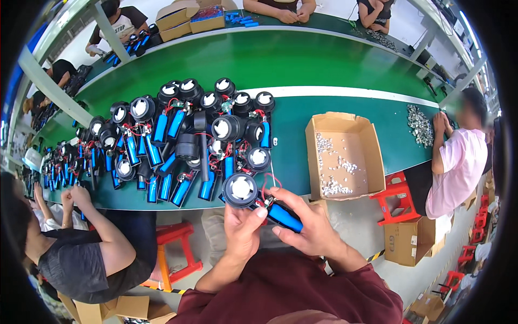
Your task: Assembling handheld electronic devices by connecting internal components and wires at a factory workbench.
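Near the table's front edge my left hand [243, 229] is wrapped round a black round flashlight head [240, 190] with a white disc in its face. My right hand [307, 224] grips a blue cylindrical battery [285, 217], joined to the head by thin red wires [267, 183]. Between my fingers a small green circuit board [266, 202] shows in part. To the left lies a big pile of like flashlight assemblies [221, 128], black heads with blue batteries and red wires.
Right of my hands an open cardboard box [375, 156] holds small silvery parts. More of these parts [420, 124] lie before a co-worker in pink [458, 146]. Another person [81, 259] sits at my left. Red stools [396, 197] stand below the table [291, 156], beyond which runs a green belt [302, 59].
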The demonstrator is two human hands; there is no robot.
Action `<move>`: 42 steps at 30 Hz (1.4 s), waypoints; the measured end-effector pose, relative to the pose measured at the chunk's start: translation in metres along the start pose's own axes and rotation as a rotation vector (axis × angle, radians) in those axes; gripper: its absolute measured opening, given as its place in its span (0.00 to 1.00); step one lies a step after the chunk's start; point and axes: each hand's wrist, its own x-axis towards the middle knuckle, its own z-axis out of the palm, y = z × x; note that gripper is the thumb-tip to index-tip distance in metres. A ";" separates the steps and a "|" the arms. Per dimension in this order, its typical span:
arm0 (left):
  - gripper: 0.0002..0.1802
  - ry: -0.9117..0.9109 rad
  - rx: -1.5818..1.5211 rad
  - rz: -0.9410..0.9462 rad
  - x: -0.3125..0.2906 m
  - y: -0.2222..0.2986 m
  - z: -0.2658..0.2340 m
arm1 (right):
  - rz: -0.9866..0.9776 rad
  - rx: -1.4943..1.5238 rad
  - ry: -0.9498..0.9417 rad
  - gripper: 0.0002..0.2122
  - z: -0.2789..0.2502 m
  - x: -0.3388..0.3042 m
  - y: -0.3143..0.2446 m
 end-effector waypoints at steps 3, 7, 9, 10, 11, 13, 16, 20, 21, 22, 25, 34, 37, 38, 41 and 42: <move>0.36 0.004 -0.023 -0.023 -0.003 -0.004 -0.001 | 0.032 0.009 0.045 0.33 0.005 -0.006 0.009; 0.35 0.004 -0.090 -0.037 -0.004 -0.003 0.005 | -0.043 -0.061 0.098 0.32 0.002 -0.006 0.009; 0.34 -0.003 -0.113 -0.046 -0.004 -0.005 0.005 | -0.052 -0.080 0.125 0.30 0.002 -0.006 0.010; 0.33 -0.008 -0.086 -0.041 -0.005 -0.008 0.002 | -0.047 -0.142 0.168 0.28 0.002 -0.007 0.011; 0.32 -0.012 -0.060 -0.036 -0.006 -0.010 0.002 | -0.043 -0.203 0.210 0.25 0.002 -0.007 0.012; 0.30 -0.017 -0.081 -0.032 -0.008 -0.012 0.006 | -0.099 -0.209 0.336 0.18 0.008 -0.003 0.011; 0.25 0.000 -0.095 -0.074 -0.011 -0.017 0.004 | -0.099 -0.305 0.408 0.13 0.011 -0.003 0.012; 0.24 -0.025 -0.140 -0.075 -0.010 -0.018 0.000 | -0.071 -0.275 0.439 0.10 0.014 0.000 0.014; 0.24 -0.019 -0.138 -0.076 -0.009 -0.018 -0.001 | -0.058 -0.262 0.436 0.10 0.014 0.001 0.014; 0.24 -0.013 -0.137 -0.079 -0.009 -0.018 -0.001 | -0.058 -0.265 0.435 0.10 0.014 0.001 0.014; 0.24 0.027 -0.121 -0.060 -0.009 -0.016 0.006 | -0.027 -0.187 0.406 0.10 0.012 0.003 0.015; 0.23 0.126 -0.011 -0.046 -0.010 -0.026 0.004 | 0.067 0.002 0.349 0.09 0.011 0.003 0.023; 0.22 0.112 0.008 -0.044 -0.010 -0.026 0.005 | 0.106 -0.002 0.325 0.10 0.009 0.002 0.027; 0.22 0.112 0.009 -0.044 -0.010 -0.027 0.004 | 0.135 0.045 0.335 0.09 0.010 0.001 0.027; 0.22 0.137 0.008 -0.090 -0.010 -0.031 0.002 | 0.183 0.107 0.346 0.08 0.010 0.000 0.028; 0.22 0.144 0.019 -0.087 -0.010 -0.031 0.003 | 0.202 0.122 0.346 0.08 0.010 0.000 0.029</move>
